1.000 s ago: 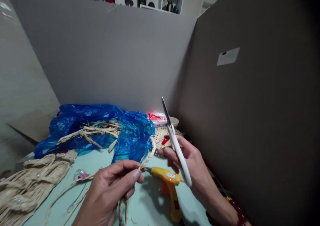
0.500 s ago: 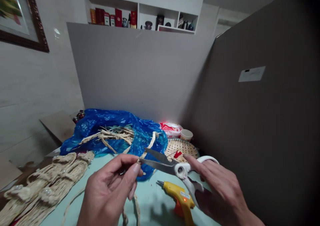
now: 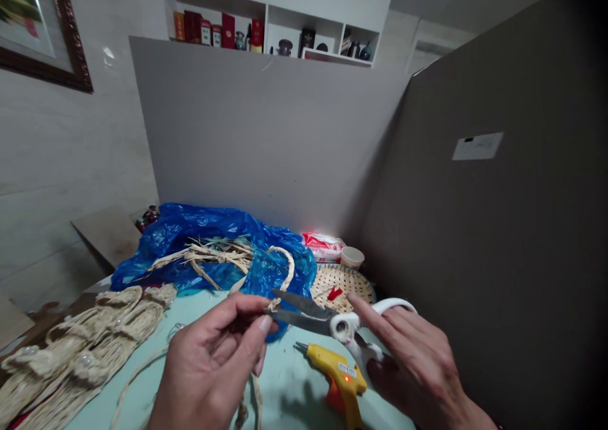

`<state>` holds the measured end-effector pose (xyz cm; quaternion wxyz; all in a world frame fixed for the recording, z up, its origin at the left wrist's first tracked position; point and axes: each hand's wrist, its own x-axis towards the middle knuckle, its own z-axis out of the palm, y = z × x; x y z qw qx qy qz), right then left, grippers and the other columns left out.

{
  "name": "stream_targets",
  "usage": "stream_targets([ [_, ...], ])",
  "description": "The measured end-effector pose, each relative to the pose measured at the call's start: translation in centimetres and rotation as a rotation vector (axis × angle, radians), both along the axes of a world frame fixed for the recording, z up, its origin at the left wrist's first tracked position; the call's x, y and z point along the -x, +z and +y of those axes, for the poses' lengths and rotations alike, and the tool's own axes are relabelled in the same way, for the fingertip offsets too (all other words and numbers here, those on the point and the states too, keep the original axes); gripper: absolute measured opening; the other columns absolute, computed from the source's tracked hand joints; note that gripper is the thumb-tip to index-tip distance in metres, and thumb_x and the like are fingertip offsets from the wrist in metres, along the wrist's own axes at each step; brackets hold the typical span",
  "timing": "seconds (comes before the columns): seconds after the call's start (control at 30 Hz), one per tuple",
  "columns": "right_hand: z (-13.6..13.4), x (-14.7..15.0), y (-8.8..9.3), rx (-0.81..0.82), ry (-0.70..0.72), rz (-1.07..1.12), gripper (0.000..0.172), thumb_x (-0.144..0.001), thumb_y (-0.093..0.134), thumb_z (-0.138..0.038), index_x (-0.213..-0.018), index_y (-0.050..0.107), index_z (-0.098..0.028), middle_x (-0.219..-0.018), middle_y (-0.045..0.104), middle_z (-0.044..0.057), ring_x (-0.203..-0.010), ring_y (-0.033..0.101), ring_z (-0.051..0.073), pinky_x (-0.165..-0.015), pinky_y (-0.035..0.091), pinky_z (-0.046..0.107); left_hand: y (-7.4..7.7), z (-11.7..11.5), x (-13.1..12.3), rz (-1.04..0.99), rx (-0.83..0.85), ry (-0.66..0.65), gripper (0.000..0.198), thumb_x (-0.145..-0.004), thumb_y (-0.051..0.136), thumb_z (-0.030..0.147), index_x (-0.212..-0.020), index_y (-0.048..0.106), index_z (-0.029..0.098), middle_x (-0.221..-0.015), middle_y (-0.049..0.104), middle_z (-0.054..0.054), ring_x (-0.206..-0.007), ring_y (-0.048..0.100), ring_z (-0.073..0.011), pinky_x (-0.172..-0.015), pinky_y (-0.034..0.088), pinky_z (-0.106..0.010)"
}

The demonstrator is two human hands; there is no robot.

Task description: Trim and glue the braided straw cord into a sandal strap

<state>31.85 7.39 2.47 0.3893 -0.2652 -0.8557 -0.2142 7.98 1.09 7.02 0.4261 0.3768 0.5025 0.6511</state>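
Note:
My left hand [image 3: 216, 360] pinches a braided straw cord [image 3: 284, 271] between thumb and forefinger; the cord loops up over the blue bag and also hangs down below the hand. My right hand [image 3: 413, 360] grips white-handled scissors [image 3: 327, 321]. Their blades are slightly apart and point left, with the tips at the cord right beside my left fingertips.
A yellow glue gun [image 3: 339, 379] with a lit red lamp lies on the pale green table [image 3: 285, 392] under the scissors. A blue plastic bag [image 3: 190, 246] holds raffia strands. Woven straw pieces [image 3: 80, 347] lie at left. A woven tray [image 3: 344, 284], a cup [image 3: 352, 256] and grey partitions stand behind.
The scissors swung down from pointing upward to lying level, blades at the cord by my left fingers. The view tilted upward. In the last half second the cord's loop bent over.

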Motion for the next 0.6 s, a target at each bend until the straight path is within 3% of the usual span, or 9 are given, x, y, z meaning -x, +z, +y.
stream_targets([
  [0.33, -0.58, 0.07, 0.13, -0.083, -0.037, -0.032, 0.063, -0.087, 0.048, -0.004, -0.150, 0.039, -0.012, -0.080, 0.068, 0.004, -0.068, 0.056, 0.018, -0.068, 0.040, 0.032, 0.11, 0.12, 0.13, 0.075, 0.034, -0.059, 0.019, -0.064, 0.080, 0.036, -0.072, 0.072, 0.020, -0.050, 0.061, 0.002, -0.051, 0.054, -0.0109, -0.050, 0.042, -0.017],
  [0.6, -0.74, -0.18, 0.06, -0.052, -0.009, 0.017, 0.055, -0.092, 0.047, -0.006, -0.146, 0.045, -0.013, -0.078, 0.068, 0.004, -0.067, 0.058, 0.016, -0.069, 0.041, 0.030, 0.72, -0.15, 0.36, 0.163, 0.054, -0.063, 0.016, -0.065, 0.075, 0.037, -0.068, 0.071, 0.022, -0.049, 0.058, 0.004, -0.050, 0.052, -0.0110, -0.053, 0.043, -0.018],
])
